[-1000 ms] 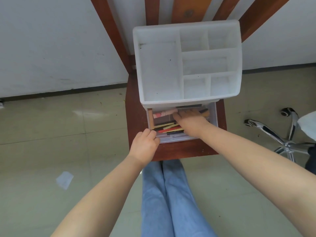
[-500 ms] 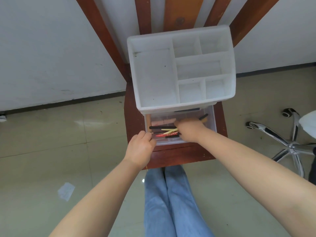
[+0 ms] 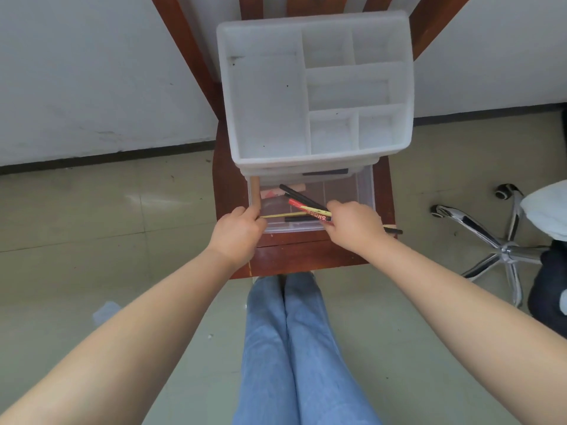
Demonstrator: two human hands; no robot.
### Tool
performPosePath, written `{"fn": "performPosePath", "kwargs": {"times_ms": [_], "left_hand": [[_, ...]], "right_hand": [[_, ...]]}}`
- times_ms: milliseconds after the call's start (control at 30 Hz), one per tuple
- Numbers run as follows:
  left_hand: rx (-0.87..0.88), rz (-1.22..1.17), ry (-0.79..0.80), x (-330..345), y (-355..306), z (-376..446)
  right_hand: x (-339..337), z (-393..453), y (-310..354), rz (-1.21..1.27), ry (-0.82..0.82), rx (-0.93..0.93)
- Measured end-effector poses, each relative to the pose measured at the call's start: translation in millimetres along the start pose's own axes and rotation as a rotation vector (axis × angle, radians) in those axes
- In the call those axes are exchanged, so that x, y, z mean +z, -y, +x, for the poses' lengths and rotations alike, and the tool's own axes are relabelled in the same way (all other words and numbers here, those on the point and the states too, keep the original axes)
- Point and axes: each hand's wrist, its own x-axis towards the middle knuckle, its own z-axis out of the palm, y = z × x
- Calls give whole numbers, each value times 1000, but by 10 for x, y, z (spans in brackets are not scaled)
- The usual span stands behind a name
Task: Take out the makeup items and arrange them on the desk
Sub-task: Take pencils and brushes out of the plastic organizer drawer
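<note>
Organizer (image 3: 270, 118), white plastic, partitioned top, on red wooden chair (image 3: 233, 185). Drawer (image 3: 362, 191), clear, pulled out at base. Left hand (image 3: 236, 231) curled on drawer's front left corner. Right hand (image 3: 352, 228) gripping bundle of pencils (image 3: 306, 207), red and black, raised over drawer; black tips jut past the fist to the right. Yellow pencil (image 3: 282, 215), pink item (image 3: 270, 193) lying in drawer. Office chair base (image 3: 503, 250) on floor, right.

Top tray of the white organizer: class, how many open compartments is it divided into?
6. One large compartment at left; two small at the back right; one long in the middle right; two small at the front right. None look hidden.
</note>
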Motion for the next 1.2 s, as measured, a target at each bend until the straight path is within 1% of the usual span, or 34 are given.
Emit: {"fn": "performPosePath", "kwargs": {"times_ms": [33, 67, 100, 200, 367, 467, 533, 600, 667, 800, 933, 1067, 1133, 1167, 1200], "left_hand": [[3, -2, 17, -27, -19, 0], [-7, -36, 69, -47, -39, -2], [-60, -66, 123, -79, -48, -15], [-134, 4, 257, -132, -89, 49], [-183, 100, 331, -212, -224, 111], [-177, 81, 309, -281, -236, 106], [-175, 65, 320, -319, -274, 63], [-145, 79, 286, -343, -300, 48], [-138, 36, 248, -346, -342, 46], [-259, -181, 263, -359, -440, 185], [-494, -433, 274, -271, -488, 444], [-635, -551, 274, -113, -524, 681], [-657, -556, 240, -59, -507, 714], [-618, -535, 208, -34, -486, 715], [-542, -500, 184, -17, -463, 702]], "right_hand": [[40, -41, -16, 50, 4, 41], [78, -72, -41, 101, -1, 86], [119, -96, -54, 150, -15, 127], [228, -136, -52, 208, -44, 212], [358, -204, 101, 333, -42, 302], [275, -238, 0, 389, -82, 321], [240, -321, -61, 400, -77, 335], [255, -380, -97, 434, -75, 350], [273, -445, -91, 495, -71, 385], [327, -522, -95, 639, -116, 387], [466, -514, -131, 903, -145, 404], [539, -472, -192, 1029, -189, 441], [546, -468, -216, 1042, -196, 414], [551, -468, -230, 1050, -193, 396], [552, -467, -237, 1064, -194, 391]]}}
